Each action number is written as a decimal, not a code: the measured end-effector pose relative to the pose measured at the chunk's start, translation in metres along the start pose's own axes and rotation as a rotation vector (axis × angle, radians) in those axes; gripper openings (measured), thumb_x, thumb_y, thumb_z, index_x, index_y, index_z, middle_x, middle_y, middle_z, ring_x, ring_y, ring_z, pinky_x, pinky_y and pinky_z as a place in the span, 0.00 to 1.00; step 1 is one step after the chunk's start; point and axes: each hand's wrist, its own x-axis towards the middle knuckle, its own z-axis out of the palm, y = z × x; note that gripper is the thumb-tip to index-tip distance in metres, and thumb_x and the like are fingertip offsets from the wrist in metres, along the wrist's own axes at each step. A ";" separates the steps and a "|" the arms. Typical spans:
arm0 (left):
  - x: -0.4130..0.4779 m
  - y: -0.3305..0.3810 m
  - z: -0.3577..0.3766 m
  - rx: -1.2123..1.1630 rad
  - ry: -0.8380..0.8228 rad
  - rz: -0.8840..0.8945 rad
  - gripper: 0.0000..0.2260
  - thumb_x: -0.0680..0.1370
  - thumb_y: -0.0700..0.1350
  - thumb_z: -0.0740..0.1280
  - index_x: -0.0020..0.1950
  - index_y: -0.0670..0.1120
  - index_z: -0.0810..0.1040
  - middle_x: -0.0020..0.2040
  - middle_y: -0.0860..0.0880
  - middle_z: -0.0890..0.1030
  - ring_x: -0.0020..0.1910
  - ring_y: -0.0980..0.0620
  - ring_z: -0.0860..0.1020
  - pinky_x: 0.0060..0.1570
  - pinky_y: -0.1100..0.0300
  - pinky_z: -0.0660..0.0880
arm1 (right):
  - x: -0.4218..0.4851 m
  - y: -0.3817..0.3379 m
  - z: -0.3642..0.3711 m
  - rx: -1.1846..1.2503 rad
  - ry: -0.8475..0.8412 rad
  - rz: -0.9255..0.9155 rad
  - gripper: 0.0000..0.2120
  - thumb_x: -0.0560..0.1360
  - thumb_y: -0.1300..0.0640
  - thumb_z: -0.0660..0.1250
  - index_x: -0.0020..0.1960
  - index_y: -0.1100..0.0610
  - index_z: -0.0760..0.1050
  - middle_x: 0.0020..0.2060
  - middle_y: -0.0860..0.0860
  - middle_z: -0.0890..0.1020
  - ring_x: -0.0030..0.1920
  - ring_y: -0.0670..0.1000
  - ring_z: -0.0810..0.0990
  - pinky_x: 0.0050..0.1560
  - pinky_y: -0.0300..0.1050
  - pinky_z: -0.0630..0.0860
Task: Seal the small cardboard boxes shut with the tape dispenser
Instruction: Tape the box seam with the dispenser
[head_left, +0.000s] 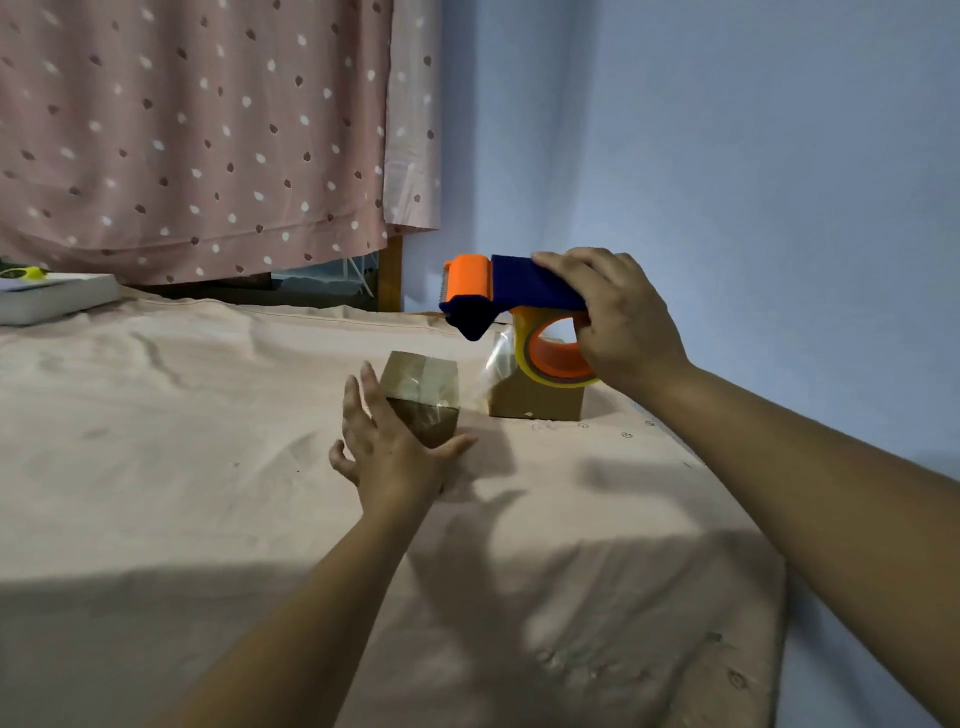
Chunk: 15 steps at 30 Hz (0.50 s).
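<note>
Two small cardboard boxes sit on the pink sheet. The nearer box (423, 397) has clear tape across its top and front. My left hand (387, 449) is spread open against its near side, fingers straight. The second box (537, 400) stands to the right, partly behind the tape roll. My right hand (621, 317) grips the blue and orange tape dispenser (511, 291) above the second box, its orange roller end pointing left. A loose strip of clear tape (497, 358) hangs from the roll beside that box.
A white flat box (54, 299) with a yellow-green tool (23, 273) on it lies at the far left. A dotted pink curtain (197, 135) hangs behind. A blue wall (727, 182) runs along the right edge of the sheet-covered surface (182, 441).
</note>
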 end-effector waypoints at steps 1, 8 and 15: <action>0.004 -0.001 0.002 0.049 -0.014 0.042 0.56 0.65 0.60 0.76 0.77 0.53 0.39 0.78 0.48 0.45 0.77 0.48 0.49 0.71 0.43 0.46 | 0.003 -0.003 -0.001 -0.001 -0.009 -0.014 0.29 0.67 0.67 0.54 0.67 0.57 0.74 0.55 0.58 0.79 0.51 0.62 0.75 0.47 0.50 0.73; 0.011 0.000 0.013 0.085 0.001 0.016 0.47 0.67 0.57 0.75 0.77 0.52 0.48 0.72 0.48 0.61 0.69 0.45 0.65 0.69 0.43 0.52 | 0.028 -0.025 -0.008 0.000 0.006 -0.151 0.26 0.71 0.64 0.53 0.66 0.59 0.74 0.54 0.60 0.79 0.51 0.63 0.76 0.48 0.51 0.73; 0.018 -0.006 -0.003 0.237 -0.003 0.042 0.29 0.74 0.66 0.62 0.68 0.50 0.67 0.68 0.49 0.67 0.64 0.45 0.72 0.69 0.41 0.49 | 0.065 -0.036 -0.019 -0.047 0.018 -0.209 0.24 0.73 0.65 0.54 0.68 0.58 0.73 0.54 0.60 0.79 0.52 0.63 0.75 0.50 0.56 0.74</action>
